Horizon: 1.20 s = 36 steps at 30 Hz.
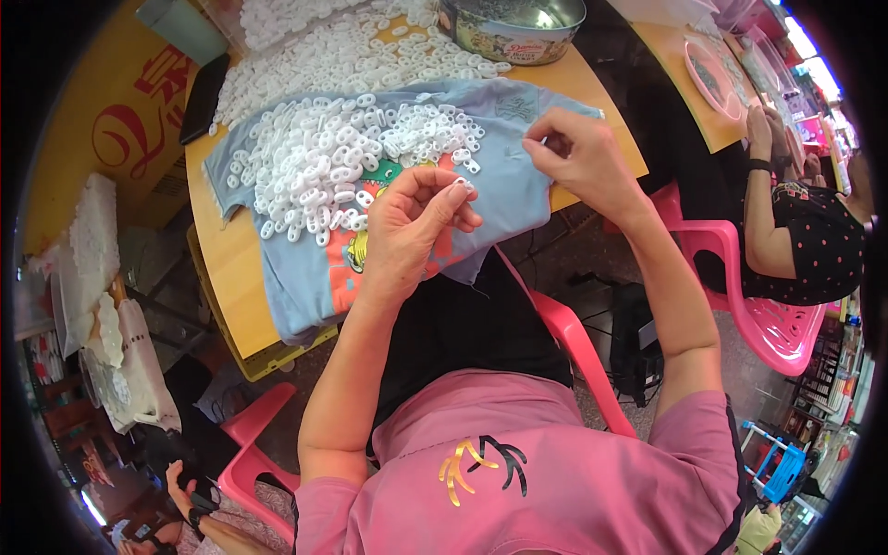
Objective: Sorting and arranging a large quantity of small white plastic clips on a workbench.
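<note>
Up Close: Two Hands at a Heap of White Plastic Rings

Plainly, both hands are raised above a pale blue cotton T-shirt with a bright cartoon print (314,277), which is spread flat across a yellow-orange wooden table (227,305). On that shirt lies a thick heap of small white oval plastic rings (342,162). The left hand (412,227) hovers just beside the near edge of the heap, its fingertips (460,190) pinched together on one small white ring (465,184). The right hand (578,153) is well apart from the left, over the shirt's right side, thumb and forefinger pressed together at a tiny pale piece (546,141); what exactly it grips is too small to tell.

Farther back, a second, looser spread of the same white rings (351,51) covers the bare tabletop, and a round metal tin with a printed side (511,28) stands beyond it. A black phone (203,97) lies at the table's left edge. Pink plastic chairs (777,324) stand to the right, where another person in a black dotted top (819,245) sits at a neighbouring table.
</note>
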Each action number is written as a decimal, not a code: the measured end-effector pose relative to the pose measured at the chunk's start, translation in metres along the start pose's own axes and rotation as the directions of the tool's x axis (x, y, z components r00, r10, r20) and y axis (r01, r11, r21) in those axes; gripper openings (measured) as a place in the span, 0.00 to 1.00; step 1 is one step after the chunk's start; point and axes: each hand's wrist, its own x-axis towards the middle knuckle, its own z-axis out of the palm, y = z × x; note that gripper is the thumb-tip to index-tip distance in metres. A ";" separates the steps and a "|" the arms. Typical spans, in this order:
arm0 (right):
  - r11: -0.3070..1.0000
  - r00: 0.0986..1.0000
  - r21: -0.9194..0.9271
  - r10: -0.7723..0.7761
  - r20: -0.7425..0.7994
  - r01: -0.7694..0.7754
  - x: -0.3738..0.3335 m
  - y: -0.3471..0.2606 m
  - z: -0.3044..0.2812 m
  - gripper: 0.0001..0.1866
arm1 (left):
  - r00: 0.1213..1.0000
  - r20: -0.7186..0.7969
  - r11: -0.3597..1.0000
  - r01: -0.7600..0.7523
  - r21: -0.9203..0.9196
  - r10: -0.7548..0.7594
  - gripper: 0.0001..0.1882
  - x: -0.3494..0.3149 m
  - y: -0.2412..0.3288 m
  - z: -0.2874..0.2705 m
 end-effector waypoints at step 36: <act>0.519 0.973 0.850 0.229 -0.036 -0.091 -0.022 -0.049 0.062 0.08 | 0.998 0.022 0.998 -0.060 0.008 0.060 0.08 -0.001 -0.004 -0.002</act>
